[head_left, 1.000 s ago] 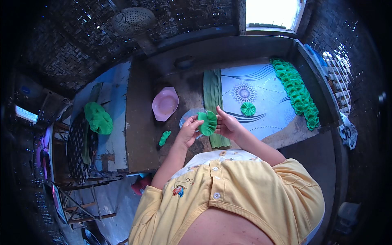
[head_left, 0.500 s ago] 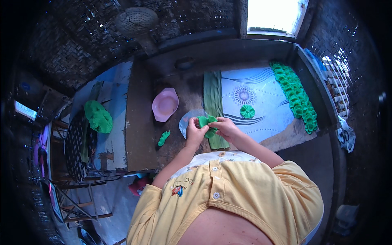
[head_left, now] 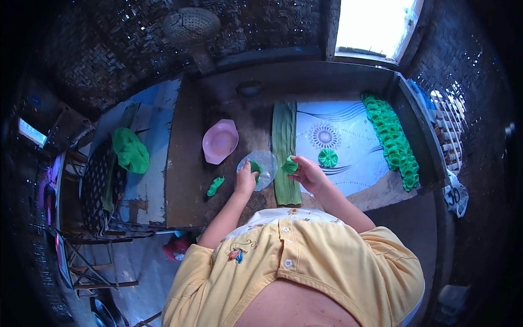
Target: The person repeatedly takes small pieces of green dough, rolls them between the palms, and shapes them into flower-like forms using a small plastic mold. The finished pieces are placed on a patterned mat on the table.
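Observation:
My left hand (head_left: 247, 179) is closed at the fingertips on a flat piece of green dough-like material (head_left: 256, 168), over a round clear plastic sheet (head_left: 266, 177). Another green piece (head_left: 289, 165), small and folded, is pinched in my right hand (head_left: 308, 173), above a long strip of green leaf (head_left: 283, 131). A pleated green rosette (head_left: 328, 158) lies on the white patterned sheet, just beyond my right hand. Left of my left hand sits a small green lump (head_left: 216, 186).
A pink eight-sided bowl (head_left: 220, 141) stands beyond the lump. Many ruffled green pieces (head_left: 389, 136) line the white patterned sheet's (head_left: 348, 122) right side. A big green mass (head_left: 131, 150) is on the left-hand surface. Scissors (head_left: 454, 194) hang at the right. Raised boards edge the table.
My hands have moved apart from where they met on the green material. The left has gone left over the plastic sheet; each hand now has a separate green piece.

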`<action>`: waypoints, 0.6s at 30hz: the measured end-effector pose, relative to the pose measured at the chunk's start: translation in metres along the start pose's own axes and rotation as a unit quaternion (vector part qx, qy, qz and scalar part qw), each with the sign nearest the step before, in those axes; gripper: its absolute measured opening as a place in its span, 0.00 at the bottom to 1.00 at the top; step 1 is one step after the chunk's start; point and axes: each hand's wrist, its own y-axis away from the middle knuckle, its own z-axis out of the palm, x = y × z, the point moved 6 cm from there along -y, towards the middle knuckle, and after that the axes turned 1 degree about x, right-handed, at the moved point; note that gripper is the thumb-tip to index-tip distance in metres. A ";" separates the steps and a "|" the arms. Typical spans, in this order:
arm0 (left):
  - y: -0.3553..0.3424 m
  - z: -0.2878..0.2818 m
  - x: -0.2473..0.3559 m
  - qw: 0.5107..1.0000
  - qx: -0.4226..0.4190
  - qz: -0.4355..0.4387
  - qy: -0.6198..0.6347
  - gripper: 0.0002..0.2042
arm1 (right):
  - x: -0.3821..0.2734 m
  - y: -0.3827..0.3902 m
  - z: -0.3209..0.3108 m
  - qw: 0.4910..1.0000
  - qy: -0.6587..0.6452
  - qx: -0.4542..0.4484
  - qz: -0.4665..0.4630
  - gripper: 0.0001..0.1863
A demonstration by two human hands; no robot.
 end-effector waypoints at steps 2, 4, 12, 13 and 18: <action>0.008 -0.006 0.023 0.992 0.081 0.099 -0.013 0.25 | -0.002 -0.001 0.003 0.999 0.004 0.004 -0.033 0.08; 0.016 0.000 0.041 0.991 0.036 0.115 0.055 0.24 | -0.001 -0.002 0.009 0.996 -0.077 -0.020 -0.039 0.07; 0.037 0.009 0.077 0.579 -0.219 -0.195 0.761 0.15 | -0.004 0.003 0.025 0.992 -0.059 -0.060 -0.095 0.09; 0.035 0.005 0.077 0.532 -0.201 -0.207 0.796 0.14 | -0.004 0.005 0.026 0.992 -0.042 -0.056 -0.103 0.09; 0.033 0.005 0.067 0.593 -0.136 -0.242 0.756 0.06 | -0.005 0.011 0.029 0.991 0.012 -0.061 -0.118 0.08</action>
